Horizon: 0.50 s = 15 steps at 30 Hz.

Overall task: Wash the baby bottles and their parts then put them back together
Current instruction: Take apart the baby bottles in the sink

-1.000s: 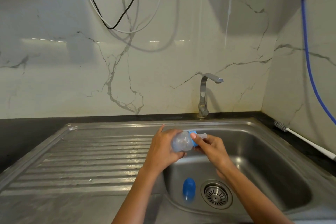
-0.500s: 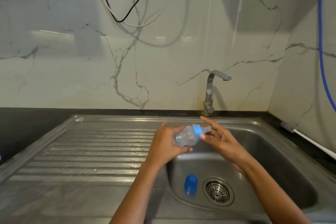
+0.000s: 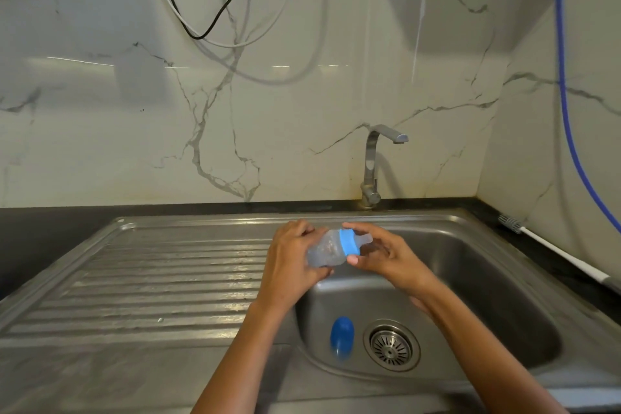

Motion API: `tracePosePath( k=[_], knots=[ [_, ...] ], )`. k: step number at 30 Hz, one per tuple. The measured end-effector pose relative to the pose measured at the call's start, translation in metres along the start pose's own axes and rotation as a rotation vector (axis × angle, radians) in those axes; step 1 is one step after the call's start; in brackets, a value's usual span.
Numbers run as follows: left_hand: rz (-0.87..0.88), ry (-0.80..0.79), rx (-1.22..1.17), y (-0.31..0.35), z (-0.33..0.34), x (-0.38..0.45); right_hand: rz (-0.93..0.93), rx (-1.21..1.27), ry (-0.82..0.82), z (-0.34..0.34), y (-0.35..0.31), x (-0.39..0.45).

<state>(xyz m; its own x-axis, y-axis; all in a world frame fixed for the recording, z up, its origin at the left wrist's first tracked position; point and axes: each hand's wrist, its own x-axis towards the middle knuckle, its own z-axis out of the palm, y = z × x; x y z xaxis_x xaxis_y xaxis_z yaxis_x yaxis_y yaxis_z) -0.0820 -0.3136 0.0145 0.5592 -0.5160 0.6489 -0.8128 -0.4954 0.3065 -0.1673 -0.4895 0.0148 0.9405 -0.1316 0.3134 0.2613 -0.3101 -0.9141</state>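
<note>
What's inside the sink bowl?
A blue bottle cap lies in the sink beside the drain strainer. The arms cover part of the bottom.

Clear baby bottle (image 3: 327, 250) with blue collar (image 3: 349, 242); blue cap (image 3: 342, 337) in grey steel sink (image 3: 470, 245); white grey-veined marble wall (image 3: 134, 111); black bench (image 3: 40, 228).

From my feed it's a kitchen corner w/ a glossy white marble-look wall (image 3: 100, 131), grey veins all over, wrapping round onto the right side wall (image 3: 571, 161). Black countertop (image 3: 50, 228) runs along the bottom of it. Stainless sink (image 3: 504, 279) set in, ribbed drainboard (image 3: 151, 286) on the left, round drain strainer (image 3: 391, 345) in the basin. Chrome tap (image 3: 373, 165) at the back, no water coming out. Black cable (image 3: 215, 17) & white cable (image 3: 268, 23) loop down up top, blue hose (image 3: 568, 111) hangs on the right. Light streaks reflect off the wall.
</note>
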Motion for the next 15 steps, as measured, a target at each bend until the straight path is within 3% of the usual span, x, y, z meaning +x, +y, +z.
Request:
tracePosePath(
  k=[6,12,15],
  knots=[
    [0.104,0.015,0.166,0.000,0.007,-0.001,0.172,-0.076,0.099,0.016,0.005,0.000],
    [0.036,0.008,0.106,-0.006,0.006,-0.001,-0.136,-0.209,0.059,0.004,0.005,0.003],
    [0.058,0.025,0.137,-0.004,0.007,-0.001,-0.035,-0.106,0.017,0.007,0.006,0.002]
  ],
)
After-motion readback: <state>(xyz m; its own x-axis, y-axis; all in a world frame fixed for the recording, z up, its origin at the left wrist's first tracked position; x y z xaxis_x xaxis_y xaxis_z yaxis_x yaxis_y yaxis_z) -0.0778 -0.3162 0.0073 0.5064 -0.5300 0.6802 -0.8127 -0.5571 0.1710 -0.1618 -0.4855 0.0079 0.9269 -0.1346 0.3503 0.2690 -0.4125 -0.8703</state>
